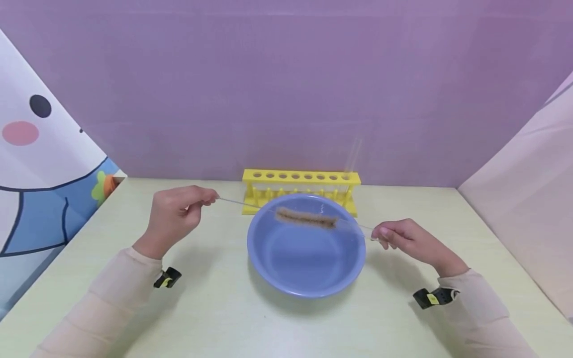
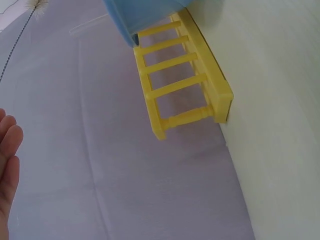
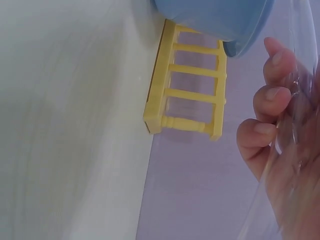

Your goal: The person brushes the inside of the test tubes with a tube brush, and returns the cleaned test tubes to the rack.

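My left hand pinches the thin twisted wire handle of a test tube brush. Its tan bristles stretch over a blue basin, pointing right. On the other side, my right hand grips a clear glass test tube, whose open end lies right at the bristles' right end. Curled fingers show around the glass tube in the right wrist view. The left wrist view catches only the fingertips of the left hand and part of the brush's wire.
Behind the basin stands a yellow test tube rack with a row of holes and pegs. Another clear test tube stands upright in its right end. The pale table meets a purple backdrop at the back.
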{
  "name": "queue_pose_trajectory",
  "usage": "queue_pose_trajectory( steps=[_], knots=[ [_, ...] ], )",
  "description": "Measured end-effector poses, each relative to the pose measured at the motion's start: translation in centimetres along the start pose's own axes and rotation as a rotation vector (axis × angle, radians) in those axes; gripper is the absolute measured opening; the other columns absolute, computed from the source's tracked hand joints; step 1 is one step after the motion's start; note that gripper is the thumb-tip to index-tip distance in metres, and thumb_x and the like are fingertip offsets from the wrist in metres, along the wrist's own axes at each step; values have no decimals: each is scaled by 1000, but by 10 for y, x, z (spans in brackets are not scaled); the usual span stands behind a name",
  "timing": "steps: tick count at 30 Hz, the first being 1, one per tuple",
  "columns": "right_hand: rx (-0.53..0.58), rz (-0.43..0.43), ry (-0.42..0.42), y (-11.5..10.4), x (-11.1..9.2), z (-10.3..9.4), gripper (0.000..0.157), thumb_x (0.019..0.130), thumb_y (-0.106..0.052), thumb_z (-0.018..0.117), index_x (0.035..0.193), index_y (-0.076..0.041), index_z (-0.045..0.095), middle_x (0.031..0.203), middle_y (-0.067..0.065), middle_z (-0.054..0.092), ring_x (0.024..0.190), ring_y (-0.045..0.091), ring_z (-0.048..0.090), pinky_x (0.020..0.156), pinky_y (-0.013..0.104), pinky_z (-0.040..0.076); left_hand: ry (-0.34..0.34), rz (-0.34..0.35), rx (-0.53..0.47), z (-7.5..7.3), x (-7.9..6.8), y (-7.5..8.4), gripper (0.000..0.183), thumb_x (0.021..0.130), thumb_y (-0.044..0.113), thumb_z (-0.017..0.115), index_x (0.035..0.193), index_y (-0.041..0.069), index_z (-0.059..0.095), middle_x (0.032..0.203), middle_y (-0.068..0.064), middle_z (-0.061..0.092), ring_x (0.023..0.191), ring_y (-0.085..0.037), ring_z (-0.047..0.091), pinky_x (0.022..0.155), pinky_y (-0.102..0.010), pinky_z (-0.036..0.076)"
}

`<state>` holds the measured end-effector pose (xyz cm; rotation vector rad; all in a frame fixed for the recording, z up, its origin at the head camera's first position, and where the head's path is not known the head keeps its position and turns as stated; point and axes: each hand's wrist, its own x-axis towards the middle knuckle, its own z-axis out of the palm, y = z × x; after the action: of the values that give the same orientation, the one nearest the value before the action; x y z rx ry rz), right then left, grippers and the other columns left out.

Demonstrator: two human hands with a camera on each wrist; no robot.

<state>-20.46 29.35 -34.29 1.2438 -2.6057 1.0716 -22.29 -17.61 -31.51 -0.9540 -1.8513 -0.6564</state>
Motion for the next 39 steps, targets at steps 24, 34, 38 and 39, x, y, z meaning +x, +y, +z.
queue_pose_trajectory(
  steps=[24,34,38,39],
  knots=[
    [-7,11,42,-2,20,-7,22,94,5,46,101,-8,61,80,-7,59,76,9,56,69,24,48,-151,-155,0,1,-14,-8,41,68,-22,48,79,8,74,68,3,68,58,-8,62,60,-13,46],
    [-48,78,160,-9,52,-7,14,93,3,50,104,2,59,89,8,64,74,14,58,63,27,52,-349,-250,26,6,-12,-1,38,70,-16,50,82,9,75,67,7,67,58,-5,60,55,-24,46],
    [-63,90,219,-14,68,-10,13,93,0,51,105,4,56,92,14,64,75,17,59,63,25,52,-457,-308,24,6,-9,5,36,72,-13,49,83,10,75,67,9,65,58,-4,58,57,-25,45],
    [-64,102,227,-15,72,-11,13,94,-1,51,105,4,55,92,15,63,75,17,58,63,25,52,-482,-321,21,6,-9,6,35,72,-13,49,83,10,74,67,9,65,58,-3,57,58,-25,45]
  ],
)
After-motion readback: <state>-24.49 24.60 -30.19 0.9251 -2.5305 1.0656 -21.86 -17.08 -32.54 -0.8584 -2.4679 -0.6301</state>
